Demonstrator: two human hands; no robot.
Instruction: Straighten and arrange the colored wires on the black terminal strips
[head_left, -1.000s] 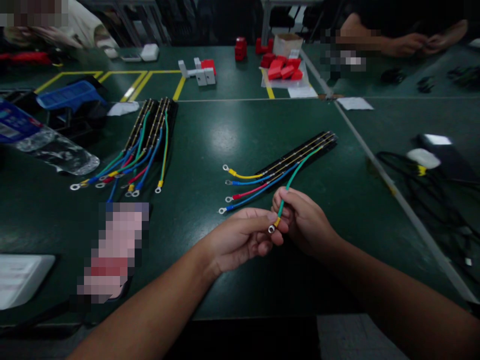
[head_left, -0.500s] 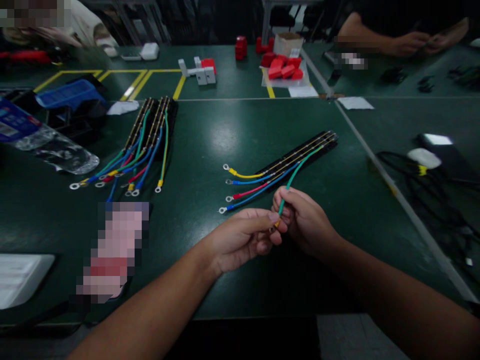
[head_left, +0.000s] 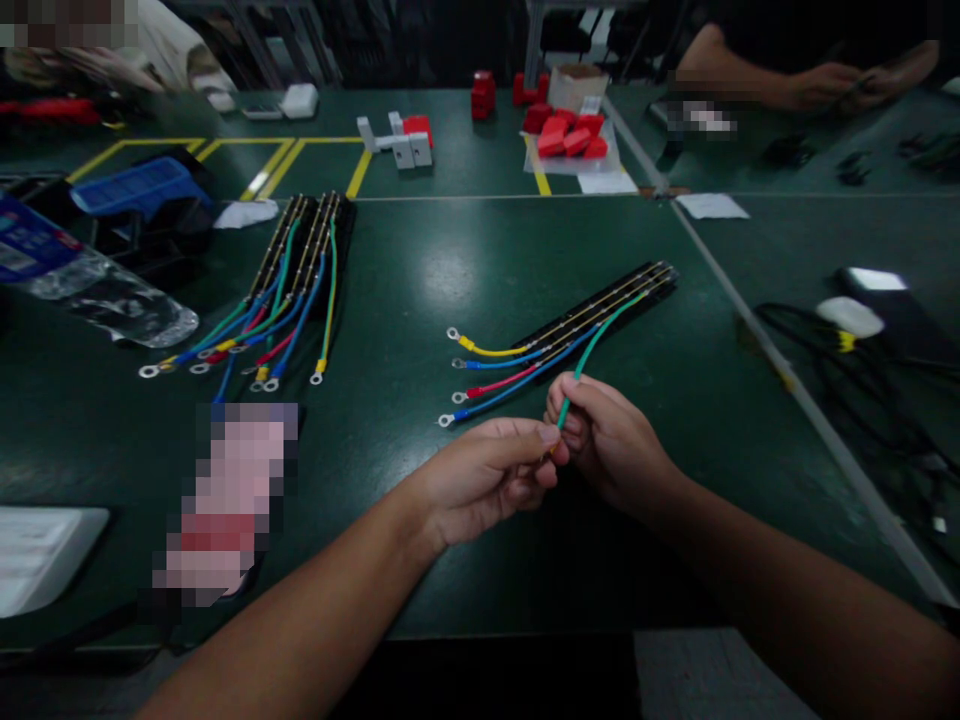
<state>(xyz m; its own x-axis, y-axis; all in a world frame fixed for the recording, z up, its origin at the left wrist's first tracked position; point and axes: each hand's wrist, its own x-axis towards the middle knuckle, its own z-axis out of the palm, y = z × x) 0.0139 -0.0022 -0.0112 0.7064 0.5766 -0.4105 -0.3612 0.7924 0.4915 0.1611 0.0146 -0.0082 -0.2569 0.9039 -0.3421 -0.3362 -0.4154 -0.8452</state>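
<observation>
Green wire [head_left: 590, 348]: not yet released, pinched in left hand [head_left: 480, 475] and right hand [head_left: 611, 440], with four wires [head_left: 504, 382] untouched beyond the left.

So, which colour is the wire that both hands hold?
The wire is green, best seen in the head view.

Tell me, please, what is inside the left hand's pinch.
The left hand pinches the end of the green wire, where a sliver of yellow shows; its tip is covered, so its shape cannot be told.
</observation>
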